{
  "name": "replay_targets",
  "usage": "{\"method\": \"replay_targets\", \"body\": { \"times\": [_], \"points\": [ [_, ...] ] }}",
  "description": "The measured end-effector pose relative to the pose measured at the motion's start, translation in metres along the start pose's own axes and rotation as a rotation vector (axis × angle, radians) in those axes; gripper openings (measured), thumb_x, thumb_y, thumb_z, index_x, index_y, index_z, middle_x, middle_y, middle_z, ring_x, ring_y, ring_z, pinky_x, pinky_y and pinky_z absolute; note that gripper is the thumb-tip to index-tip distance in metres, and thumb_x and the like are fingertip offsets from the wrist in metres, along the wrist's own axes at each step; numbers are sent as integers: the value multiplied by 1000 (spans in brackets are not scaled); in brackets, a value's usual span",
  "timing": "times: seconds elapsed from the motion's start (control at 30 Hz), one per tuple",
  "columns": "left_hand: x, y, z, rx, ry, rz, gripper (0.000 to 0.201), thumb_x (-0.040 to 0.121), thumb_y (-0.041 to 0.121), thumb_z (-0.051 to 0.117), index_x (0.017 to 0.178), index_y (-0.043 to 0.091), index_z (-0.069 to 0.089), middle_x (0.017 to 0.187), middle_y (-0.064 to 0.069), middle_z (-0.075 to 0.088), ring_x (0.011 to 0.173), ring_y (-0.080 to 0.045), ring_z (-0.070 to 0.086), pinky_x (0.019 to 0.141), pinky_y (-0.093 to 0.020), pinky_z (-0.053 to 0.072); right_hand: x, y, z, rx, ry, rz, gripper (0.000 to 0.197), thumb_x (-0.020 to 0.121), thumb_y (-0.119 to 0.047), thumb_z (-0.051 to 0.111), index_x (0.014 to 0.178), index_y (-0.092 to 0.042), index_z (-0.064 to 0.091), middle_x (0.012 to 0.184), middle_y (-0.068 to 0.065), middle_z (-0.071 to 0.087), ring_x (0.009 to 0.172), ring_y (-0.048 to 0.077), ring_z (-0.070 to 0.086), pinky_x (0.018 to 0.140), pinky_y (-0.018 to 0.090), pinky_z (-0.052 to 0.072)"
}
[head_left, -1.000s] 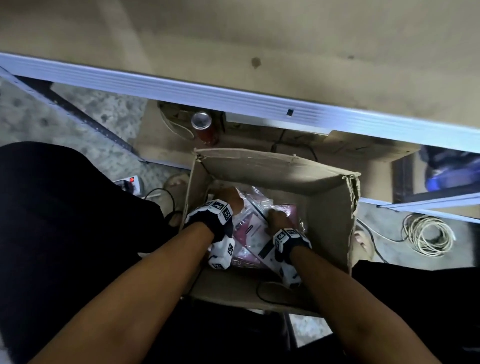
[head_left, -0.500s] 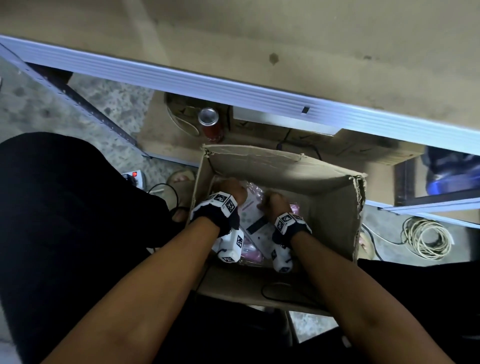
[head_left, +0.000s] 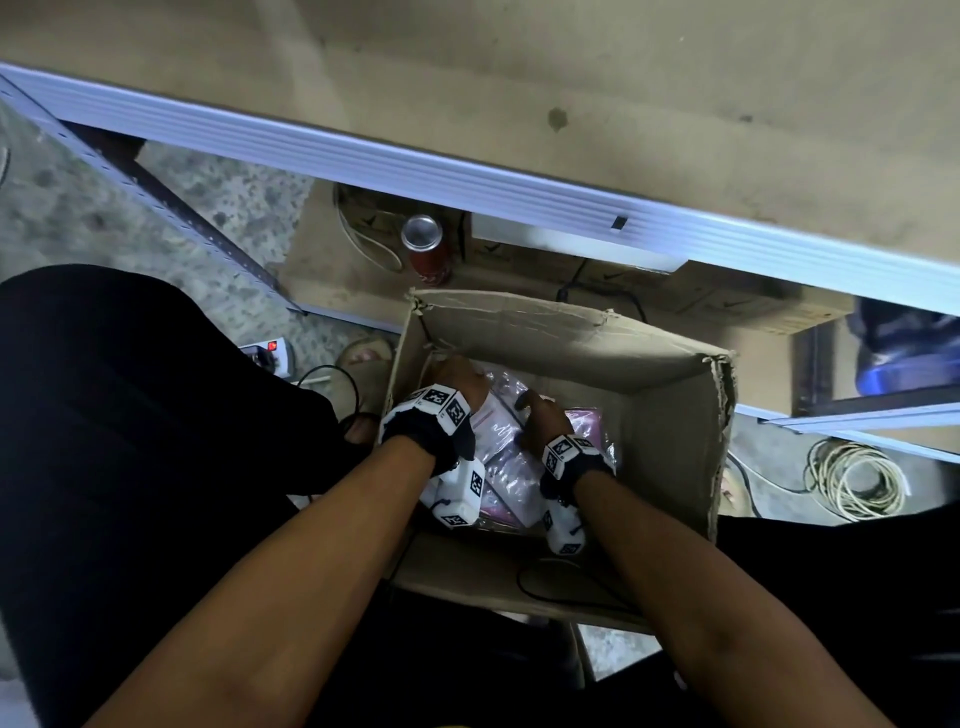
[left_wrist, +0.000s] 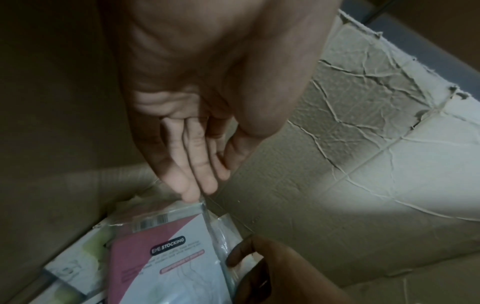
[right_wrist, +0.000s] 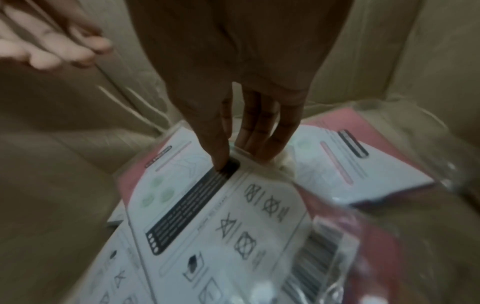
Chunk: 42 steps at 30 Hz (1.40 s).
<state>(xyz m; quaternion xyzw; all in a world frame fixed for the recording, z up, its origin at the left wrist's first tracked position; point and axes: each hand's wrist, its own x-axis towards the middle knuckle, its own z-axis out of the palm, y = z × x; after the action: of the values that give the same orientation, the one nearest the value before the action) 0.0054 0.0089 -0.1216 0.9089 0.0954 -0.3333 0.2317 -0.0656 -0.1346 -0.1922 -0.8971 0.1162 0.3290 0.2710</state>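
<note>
Both hands are down inside the cardboard box (head_left: 571, 343), which stands open on the floor between my legs, below the table edge (head_left: 467, 176). The stocking packets (head_left: 501, 436) lie stacked in its left half, each in a clear sleeve. Left hand (head_left: 457, 382): fingers (left_wrist: 197, 164) straight and pressed together, tips touching the top corner of the pink-faced packet (left_wrist: 166, 259), the one marked "STOCKING", right where two box walls meet; nothing gripped. Right hand (head_left: 543, 423): fingers (right_wrist: 259, 133) also straight, pointing down. The index tip sits on the black strip of the wash-symbol packet (right_wrist: 221, 216), and the other three tips rest at the top edge of its sleeve. The thumb is hidden in the right wrist view, so I cannot tell whether it pinches from behind. Nor can I tell whether both hands touch the same packet. One dark fingertip of the right hand does rest on the sleeve edge of the pink-faced one in the left wrist view. A neighbouring packet (right_wrist: 358, 162) lies just beside, to the right. Outside the box: a red can (head_left: 426, 249) upright beyond the far wall, and a coil of cable (head_left: 852, 483) on the floor well to the right.
</note>
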Motion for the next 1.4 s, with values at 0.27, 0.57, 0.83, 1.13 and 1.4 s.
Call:
{"method": "replay_targets", "body": {
  "times": [0.27, 0.57, 0.83, 1.13, 1.4],
  "points": [
    [-2, -3, -1, 2, -42, -2, 36, 99, 22, 49, 127, 3, 61, 137, -17, 57, 127, -31, 52, 106, -33, 42, 0, -6, 1, -2, -15, 134, 39, 84, -22, 75, 115, -1, 65, 120, 18, 66, 112, 29, 62, 92, 33, 52],
    [3, -11, -1, 99, -43, 27, 36, 97, 18, 46, 124, 1, 63, 136, -17, 58, 126, -31, 53, 108, -32, 40, -9, -11, 9, -48, -81, 130, 58, 84, -33, 73, 129, 1, 59, 135, 22, 53, 131, 36, 44, 103, 40, 45],
    [1, -22, 17, 176, -195, 50, 55, 100, 42, 41, 150, 20, 36, 158, -9, 31, 143, -34, 32, 118, -45, 28, -27, 5, -40, -35, -55, 82, 25, 78, -24, 78, 100, -14, 73, 99, 6, 71, 101, 26, 66, 69, 18, 38],
    [-19, -29, 46, 506, -351, -22, 55, 108, 20, 30, 158, 9, 9, 163, -17, 9, 149, -38, 15, 111, -63, 29, -68, 12, -80, -91, 165, 95, 14, 74, -17, 77, 83, -16, 67, 94, 10, 71, 92, 28, 67, 76, 29, 53],
    [-11, -37, 67, 599, -473, -139, 58, 108, 25, 23, 158, 17, -5, 165, -11, -9, 148, -47, 5, 102, -72, 30, -108, 9, -115, -47, 318, -17, 23, 74, -18, 74, 76, -23, 52, 81, -3, 62, 79, 23, 61, 70, 37, 54]
  ]
}}
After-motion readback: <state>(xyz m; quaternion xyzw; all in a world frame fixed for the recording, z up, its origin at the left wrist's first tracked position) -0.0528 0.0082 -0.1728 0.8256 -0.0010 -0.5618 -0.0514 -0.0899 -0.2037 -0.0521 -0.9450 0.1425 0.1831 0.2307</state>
